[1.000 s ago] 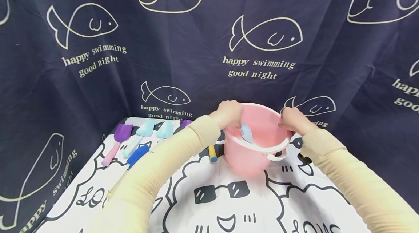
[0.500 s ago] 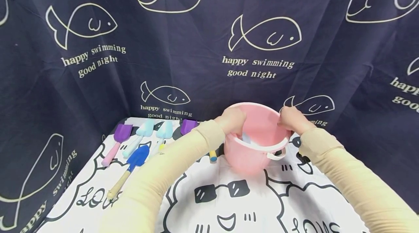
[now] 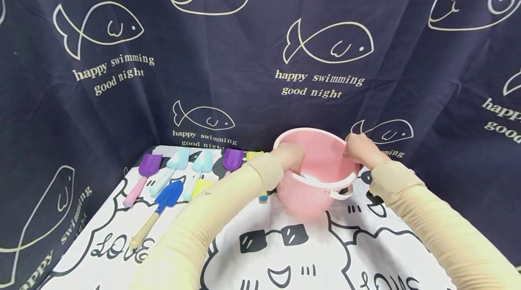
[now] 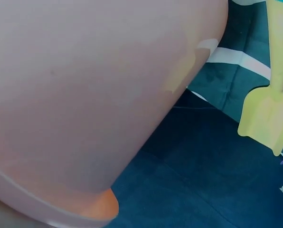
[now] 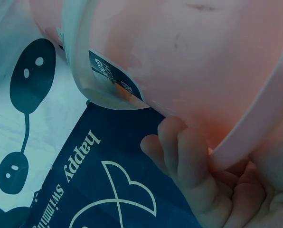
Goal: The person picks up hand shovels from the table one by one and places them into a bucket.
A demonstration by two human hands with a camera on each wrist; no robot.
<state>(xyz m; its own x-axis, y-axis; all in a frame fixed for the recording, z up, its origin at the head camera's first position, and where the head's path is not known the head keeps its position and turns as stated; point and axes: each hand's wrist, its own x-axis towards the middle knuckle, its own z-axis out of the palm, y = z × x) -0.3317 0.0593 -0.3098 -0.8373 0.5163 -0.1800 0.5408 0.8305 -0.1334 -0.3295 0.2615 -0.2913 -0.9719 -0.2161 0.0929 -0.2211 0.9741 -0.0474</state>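
Note:
A pink bucket (image 3: 307,200) stands toward the back of the table. My right hand (image 3: 361,150) grips its rim on the right, and the right wrist view shows curled fingers (image 5: 189,152) against the outer wall. Over the left rim my left hand (image 3: 291,156) reaches down inside, its fingertips hidden by the bucket. Beside that hand a bit of a light blue thing (image 3: 311,178) shows within, mostly covered by the front rim; whether the left fingers hold it I cannot tell. In the left wrist view the bucket wall (image 4: 94,85) fills most of the picture.
Left of the bucket lie a purple shovel (image 3: 150,164) with a pink handle, two light blue shovels (image 3: 179,159), another purple shovel (image 3: 233,159), a yellow shovel (image 4: 267,116) and a blue trowel (image 3: 169,194) with a wooden handle. A dark curtain (image 3: 228,54) hangs behind the table.
My left hand has gone from the left rim down into the bucket, and the light blue thing there has sunk mostly out of sight. The right hand keeps its grip on the rim.

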